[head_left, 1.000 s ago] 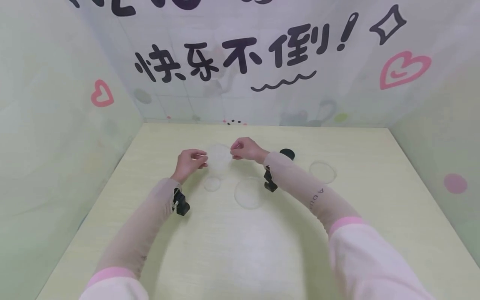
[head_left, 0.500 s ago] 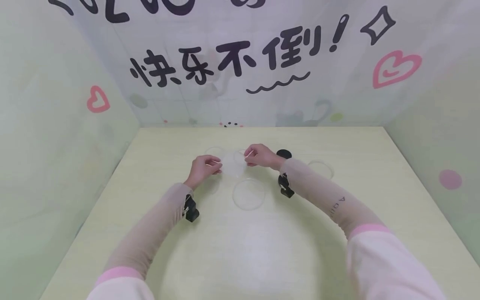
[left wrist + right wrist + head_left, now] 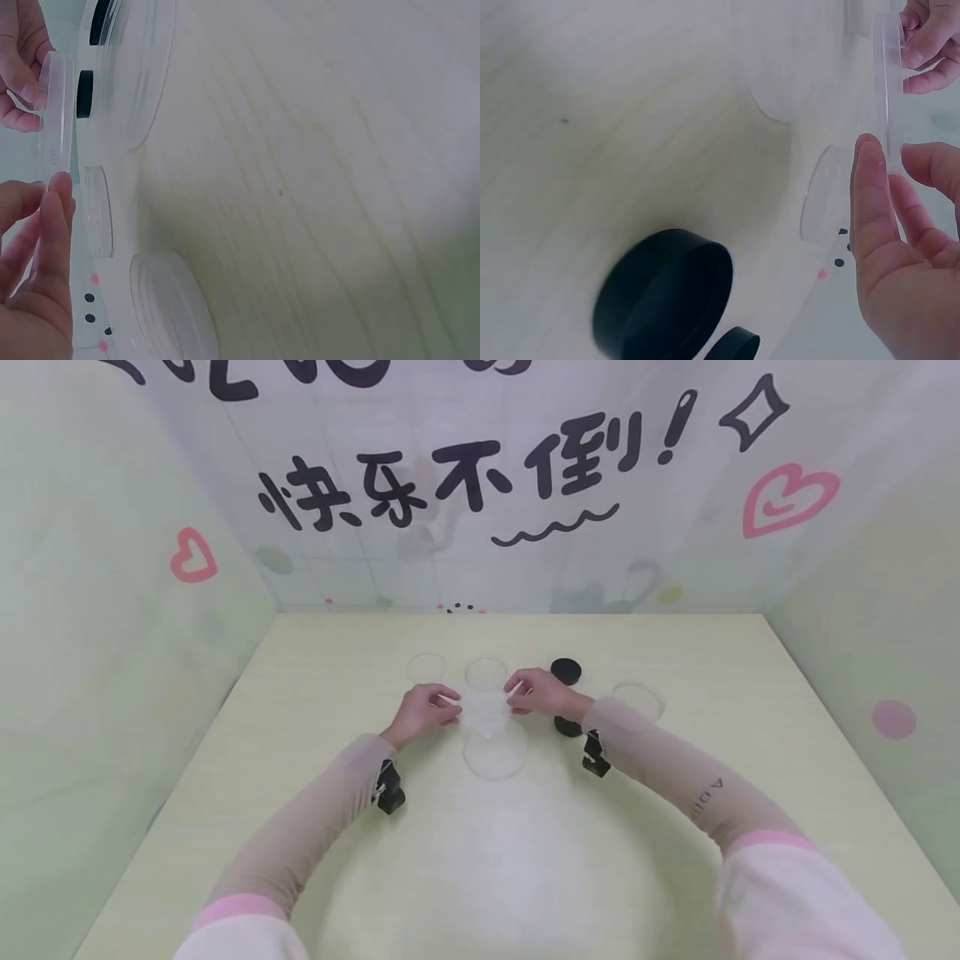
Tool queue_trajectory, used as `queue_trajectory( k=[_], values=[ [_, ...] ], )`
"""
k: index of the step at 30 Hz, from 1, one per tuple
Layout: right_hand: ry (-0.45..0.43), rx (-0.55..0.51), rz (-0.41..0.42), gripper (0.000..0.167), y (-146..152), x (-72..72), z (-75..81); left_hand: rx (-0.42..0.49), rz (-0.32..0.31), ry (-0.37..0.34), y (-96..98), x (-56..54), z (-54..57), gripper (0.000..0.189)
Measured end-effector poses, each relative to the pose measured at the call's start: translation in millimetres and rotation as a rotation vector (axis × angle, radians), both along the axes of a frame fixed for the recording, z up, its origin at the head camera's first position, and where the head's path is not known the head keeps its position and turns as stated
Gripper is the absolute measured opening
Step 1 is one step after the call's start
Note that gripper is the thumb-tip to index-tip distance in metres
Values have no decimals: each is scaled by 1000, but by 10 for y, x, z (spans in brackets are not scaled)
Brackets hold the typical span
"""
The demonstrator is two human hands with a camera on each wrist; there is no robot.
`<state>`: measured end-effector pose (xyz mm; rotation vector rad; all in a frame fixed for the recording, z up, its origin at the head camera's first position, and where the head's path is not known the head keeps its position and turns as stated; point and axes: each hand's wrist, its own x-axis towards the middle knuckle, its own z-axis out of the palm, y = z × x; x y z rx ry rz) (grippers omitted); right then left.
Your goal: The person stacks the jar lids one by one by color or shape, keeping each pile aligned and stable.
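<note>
Between both hands is a translucent round plastic lid point(image 3: 480, 710), held above the table. My left hand point(image 3: 424, 713) pinches its left edge between thumb and fingers; my right hand point(image 3: 542, 693) pinches the opposite edge. The left wrist view shows the lid point(image 3: 56, 112) edge-on, with its thin side wall. Beneath and nearer my body lies a larger clear lid point(image 3: 495, 767), partly covered by the held one. A smaller clear lid point(image 3: 486, 673) rests just beyond it.
Another clear lid point(image 3: 426, 668) lies at the back left and one more clear lid point(image 3: 637, 702) at the right. Two black lids point(image 3: 566, 671) sit by my right wrist, one partly hidden. A printed cloth wall point(image 3: 390, 568) borders the table's back.
Both hands have moved right and closer to the body, carrying the translucent lid over the larger clear one. The lids at the back and a second black lid have come into sight.
</note>
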<state>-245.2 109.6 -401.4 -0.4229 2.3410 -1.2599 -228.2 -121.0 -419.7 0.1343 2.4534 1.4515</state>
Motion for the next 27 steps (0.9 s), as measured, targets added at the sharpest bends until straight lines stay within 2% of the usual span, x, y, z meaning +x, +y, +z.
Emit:
queue_trajectory(
  k=[7, 17, 27],
  values=[
    [-12, 3, -23, 19, 83, 90, -62, -30, -33, 1, 86, 67, -38, 22],
    [16, -18, -7, 12, 114, 138, -159, -83, -80, 3, 138, 110, -72, 20],
    [33, 66, 12, 10, 92, 144, -190, -133, -118, -23, 143, 93, -72, 17]
  ],
)
